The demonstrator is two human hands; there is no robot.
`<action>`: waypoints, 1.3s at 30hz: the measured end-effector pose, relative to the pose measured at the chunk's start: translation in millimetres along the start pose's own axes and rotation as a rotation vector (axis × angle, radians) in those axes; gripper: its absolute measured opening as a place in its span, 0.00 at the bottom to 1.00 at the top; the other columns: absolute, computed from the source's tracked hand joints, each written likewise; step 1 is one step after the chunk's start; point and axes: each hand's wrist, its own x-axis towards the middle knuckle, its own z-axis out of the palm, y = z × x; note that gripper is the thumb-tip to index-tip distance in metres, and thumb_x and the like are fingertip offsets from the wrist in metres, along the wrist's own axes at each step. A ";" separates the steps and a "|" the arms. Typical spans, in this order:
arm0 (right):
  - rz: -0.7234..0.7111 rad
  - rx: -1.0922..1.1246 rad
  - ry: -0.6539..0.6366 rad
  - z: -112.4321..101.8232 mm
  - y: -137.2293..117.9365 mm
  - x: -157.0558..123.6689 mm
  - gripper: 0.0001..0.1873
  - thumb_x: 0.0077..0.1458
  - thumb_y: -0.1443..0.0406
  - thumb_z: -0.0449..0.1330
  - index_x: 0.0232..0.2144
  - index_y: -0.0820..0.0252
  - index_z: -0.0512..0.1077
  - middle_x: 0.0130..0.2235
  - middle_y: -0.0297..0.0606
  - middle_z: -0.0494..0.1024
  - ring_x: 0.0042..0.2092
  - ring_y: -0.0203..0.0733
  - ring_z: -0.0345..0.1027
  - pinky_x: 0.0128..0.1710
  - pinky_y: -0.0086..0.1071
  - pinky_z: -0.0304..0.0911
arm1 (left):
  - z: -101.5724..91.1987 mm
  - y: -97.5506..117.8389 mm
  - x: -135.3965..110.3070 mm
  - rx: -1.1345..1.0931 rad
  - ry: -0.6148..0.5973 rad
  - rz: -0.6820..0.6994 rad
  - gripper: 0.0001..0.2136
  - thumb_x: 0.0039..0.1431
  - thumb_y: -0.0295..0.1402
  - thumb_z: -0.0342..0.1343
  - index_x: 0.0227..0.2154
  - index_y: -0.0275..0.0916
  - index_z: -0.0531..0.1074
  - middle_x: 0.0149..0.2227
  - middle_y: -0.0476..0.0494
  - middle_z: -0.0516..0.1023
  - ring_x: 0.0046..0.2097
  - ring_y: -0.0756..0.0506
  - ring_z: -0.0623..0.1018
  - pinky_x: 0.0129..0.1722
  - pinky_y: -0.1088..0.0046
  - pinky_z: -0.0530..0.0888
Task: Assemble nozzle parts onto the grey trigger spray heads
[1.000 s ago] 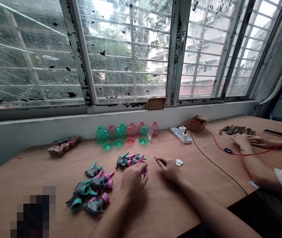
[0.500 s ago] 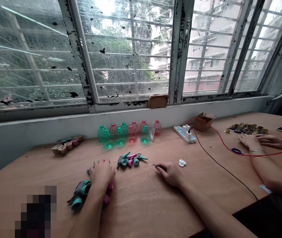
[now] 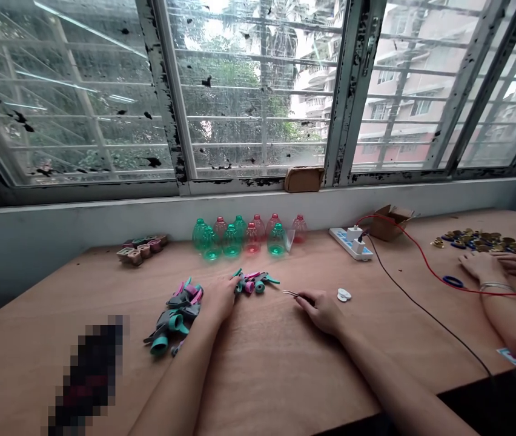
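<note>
My left hand (image 3: 220, 298) reaches over the table, its closed fingertips on the left end of a small cluster of teal, grey and pink trigger spray heads (image 3: 259, 287). The back of the hand partly hides its grip. Left of my forearm lies a larger heap of similar spray heads (image 3: 176, 323). My right hand (image 3: 324, 310) rests on the table, closed around thin metal tweezers (image 3: 289, 293) whose tips point left toward the small cluster. Just beyond that hand lie small white round pieces (image 3: 343, 295).
Green and red clear bottles (image 3: 231, 241) stand along the wall. A power strip (image 3: 351, 244) with cables, a cardboard box (image 3: 390, 223) and brown blocks (image 3: 142, 249) sit at the back. At right, another person's hands (image 3: 482, 266) are near gold-coloured parts (image 3: 480, 239). A red cable (image 3: 426, 266) crosses there.
My left hand has moved from the larger heap, right and forward to the small cluster, uncovering the heap. My right hand still holds the tweezers. The view has shifted left.
</note>
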 end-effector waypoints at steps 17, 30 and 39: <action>0.009 0.113 0.136 3.3 9.8 -5.8 0.21 0.60 0.54 0.51 0.40 0.63 0.76 0.28 0.38 0.78 0.28 0.40 0.69 0.27 0.29 0.60 | 29.3 85.4 -26.7 -0.749 0.044 0.183 0.16 0.50 0.27 0.57 0.44 0.41 0.71 0.35 0.47 0.77 0.34 0.47 0.75 0.33 0.75 0.69; -0.152 -0.130 0.032 -2.5 -8.7 -18.6 0.17 0.61 0.58 0.51 0.39 0.54 0.78 0.42 0.40 0.80 0.36 0.42 0.74 0.38 0.32 0.65 | 39.1 81.4 -24.1 -0.873 -0.027 0.222 0.16 0.48 0.25 0.58 0.42 0.38 0.75 0.36 0.46 0.79 0.35 0.48 0.74 0.36 0.75 0.69; -0.163 -0.577 -0.057 -20.2 -31.5 -19.9 0.20 0.63 0.58 0.48 0.32 0.55 0.78 0.29 0.38 0.79 0.31 0.39 0.71 0.28 0.29 0.51 | 39.5 79.5 -22.5 -0.841 0.012 0.249 0.16 0.49 0.24 0.56 0.43 0.38 0.76 0.41 0.44 0.79 0.42 0.45 0.75 0.44 0.71 0.69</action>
